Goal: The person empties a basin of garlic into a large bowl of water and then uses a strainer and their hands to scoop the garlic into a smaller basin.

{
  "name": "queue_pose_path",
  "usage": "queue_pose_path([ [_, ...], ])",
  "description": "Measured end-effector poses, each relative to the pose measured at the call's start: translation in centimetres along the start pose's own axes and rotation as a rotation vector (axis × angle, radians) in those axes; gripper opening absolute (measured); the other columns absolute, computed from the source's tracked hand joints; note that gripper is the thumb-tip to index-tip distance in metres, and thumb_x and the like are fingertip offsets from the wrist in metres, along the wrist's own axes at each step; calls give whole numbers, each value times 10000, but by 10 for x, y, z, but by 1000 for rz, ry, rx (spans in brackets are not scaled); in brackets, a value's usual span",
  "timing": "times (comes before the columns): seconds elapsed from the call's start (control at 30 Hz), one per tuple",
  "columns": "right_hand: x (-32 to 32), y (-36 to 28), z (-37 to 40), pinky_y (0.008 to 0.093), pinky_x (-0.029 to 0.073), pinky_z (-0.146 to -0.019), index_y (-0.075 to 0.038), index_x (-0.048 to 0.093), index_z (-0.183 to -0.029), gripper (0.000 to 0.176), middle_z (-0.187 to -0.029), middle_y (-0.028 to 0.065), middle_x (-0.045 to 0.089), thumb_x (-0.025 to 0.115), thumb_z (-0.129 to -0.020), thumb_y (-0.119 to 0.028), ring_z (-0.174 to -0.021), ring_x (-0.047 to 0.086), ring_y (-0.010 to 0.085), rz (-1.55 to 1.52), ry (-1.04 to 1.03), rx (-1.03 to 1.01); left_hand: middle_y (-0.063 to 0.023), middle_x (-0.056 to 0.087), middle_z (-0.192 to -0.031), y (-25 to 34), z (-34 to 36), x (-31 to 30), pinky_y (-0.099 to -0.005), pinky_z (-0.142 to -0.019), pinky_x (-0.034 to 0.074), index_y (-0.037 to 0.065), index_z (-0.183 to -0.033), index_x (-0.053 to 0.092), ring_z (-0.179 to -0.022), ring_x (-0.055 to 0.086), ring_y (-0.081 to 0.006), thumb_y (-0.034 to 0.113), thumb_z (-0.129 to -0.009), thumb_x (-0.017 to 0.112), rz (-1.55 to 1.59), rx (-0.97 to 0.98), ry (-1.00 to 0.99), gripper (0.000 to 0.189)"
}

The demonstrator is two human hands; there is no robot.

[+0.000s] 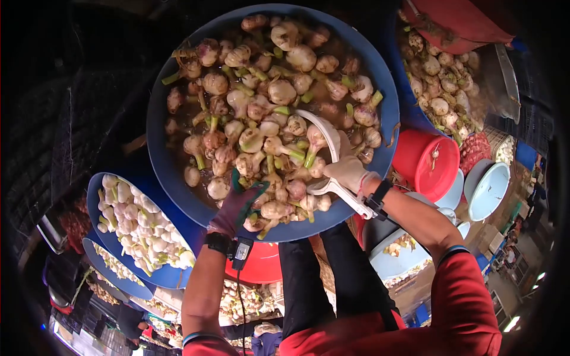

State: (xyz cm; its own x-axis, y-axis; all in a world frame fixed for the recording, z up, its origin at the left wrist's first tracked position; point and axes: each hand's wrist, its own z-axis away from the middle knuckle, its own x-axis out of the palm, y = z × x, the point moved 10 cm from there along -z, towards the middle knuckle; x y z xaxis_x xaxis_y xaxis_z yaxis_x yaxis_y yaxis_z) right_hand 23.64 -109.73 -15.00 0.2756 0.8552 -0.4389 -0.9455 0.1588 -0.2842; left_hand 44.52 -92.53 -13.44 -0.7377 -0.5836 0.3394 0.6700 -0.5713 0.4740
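A large blue tub (389,89) holds garlic bulbs (282,92) with short green stems in brown water. My right hand (349,172), in a pale glove, is closed on a white plastic tool (323,127) at the tub's near right side. The tool's curved end reaches in among the bulbs. My left hand (237,204), in a dark glove with green fingertips, is at the near left rim, its thumb and fingers apart beside the bulbs. No bulb shows in its grasp.
Blue tubs of white garlic (139,228) stand at the left. At the right are a blue tub of garlic (439,89), a red bucket (436,169) and pale blue basins (490,191). A red basin (261,264) sits below the large tub. Another person (132,323) is at the lower left.
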Motion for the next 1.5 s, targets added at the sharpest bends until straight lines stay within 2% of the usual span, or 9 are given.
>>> queue_pose_path([
  [0.03,2,0,0,325,530,-620,52,660,-746,325,-663,157,651,654,-720,-271,-662,664,225,-36,-42,15,-23,559,-1194,1,3,6,-247,-793,493,141,-1336,368,-1083,541,-126,155,-886,596,-26,-132,16,505],
  [0.17,53,-2,-29,302,363,-987,-45,78,-1462,1006,-1360,261,376,668,-661,-195,-1259,411,301,-727,-176,-154,-23,598,-1124,-10,-26,10,-274,-811,473,47,-1265,468,-1016,554,-129,216,-842,670,-415,-229,-30,499],
  [0.4,8,-18,25,359,442,-900,-73,116,-1452,968,-1201,270,502,659,-663,-210,-1099,541,359,-450,-14,-36,-55,590,-1153,3,-29,40,-290,-826,502,36,-1297,436,-1004,580,-168,90,-773,718,-276,-103,-50,597],
  [0.47,4,0,36,341,531,-619,31,672,-888,355,-750,181,658,658,-692,-264,-699,666,246,-283,74,50,-66,579,-1182,20,-17,53,-292,-848,494,36,-1323,400,-1034,577,-178,51,-748,733,-247,-54,-48,665],
  [0.63,-6,-10,83,345,528,-691,-2,606,-1102,490,-843,212,654,655,-681,-247,-761,665,298,-359,-58,178,-109,550,-1210,61,23,85,-291,-925,448,17,-1352,306,-1083,550,-182,79,-697,780,-315,-65,-58,812],
  [0.77,-22,-45,112,318,422,-936,-49,32,-1452,1019,-1287,280,423,653,-647,-124,-1180,479,349,-655,-5,-76,-109,552,-1204,91,54,91,-287,-925,449,13,-1358,297,-1088,548,-188,63,-692,775,-457,-45,-12,822],
  [1.0,-38,-39,157,344,505,-770,-60,-31,-1452,1046,-1064,235,587,664,-675,-142,-915,624,320,-827,103,-203,-139,522,-1229,136,109,132,-303,-912,450,-27,-1372,283,-1067,546,-196,199,-669,804,-843,62,54,904],
  [1.17,-74,18,226,349,459,-881,-151,-57,-1472,1035,-1317,246,435,627,-704,-35,-1075,560,269,-822,110,-87,-150,515,-1220,125,149,203,-319,-910,451,-32,-1379,255,-1073,535,-204,165,-675,798,-1146,156,101,910],
  [1.5,-112,274,410,352,332,-1049,-25,41,-1447,942,-1378,186,318,619,-703,-2,-1310,326,252,-908,822,-199,-241,260,-1380,-82,213,427,-413,-1044,345,10,-1378,267,-1268,351,-355,239,-673,792,-1087,316,-657,908],
])
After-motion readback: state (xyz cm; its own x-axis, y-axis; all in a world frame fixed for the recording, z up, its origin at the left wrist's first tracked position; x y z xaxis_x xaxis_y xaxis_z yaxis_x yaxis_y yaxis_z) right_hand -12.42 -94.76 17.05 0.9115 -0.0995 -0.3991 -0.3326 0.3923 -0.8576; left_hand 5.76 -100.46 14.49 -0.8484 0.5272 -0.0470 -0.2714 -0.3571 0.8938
